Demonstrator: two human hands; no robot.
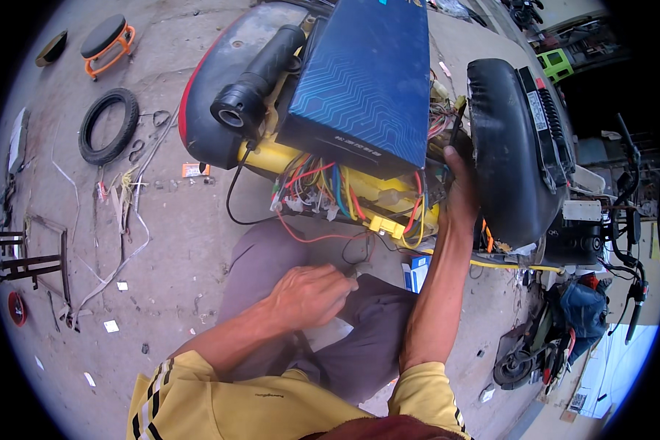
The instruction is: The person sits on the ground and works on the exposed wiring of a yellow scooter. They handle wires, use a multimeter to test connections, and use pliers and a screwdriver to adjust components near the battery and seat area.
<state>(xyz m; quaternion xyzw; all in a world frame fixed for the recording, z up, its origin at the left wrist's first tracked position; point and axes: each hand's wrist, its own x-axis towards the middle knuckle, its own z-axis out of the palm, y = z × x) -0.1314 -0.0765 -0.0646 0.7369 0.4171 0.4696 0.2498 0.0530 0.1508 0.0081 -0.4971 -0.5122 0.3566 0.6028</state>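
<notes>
My left hand is closed in front of my knees, its fingers curled together. What they hold, if anything, is too small to make out. My right hand reaches in between a blue box and a raised black seat. Its thumb shows, but the other fingers are hidden. Below the box, a yellow frame tube of the vehicle carries bundles of coloured wires. A yellow connector hangs from them. A black handlebar grip with a cable lies left of the box.
On the floor to the left are a tyre, an orange-legged stool, pale straps and a metal frame. A finned black controller rests against the seat. A parked two-wheeler stands at right, and a small blue-white box lies by my right forearm.
</notes>
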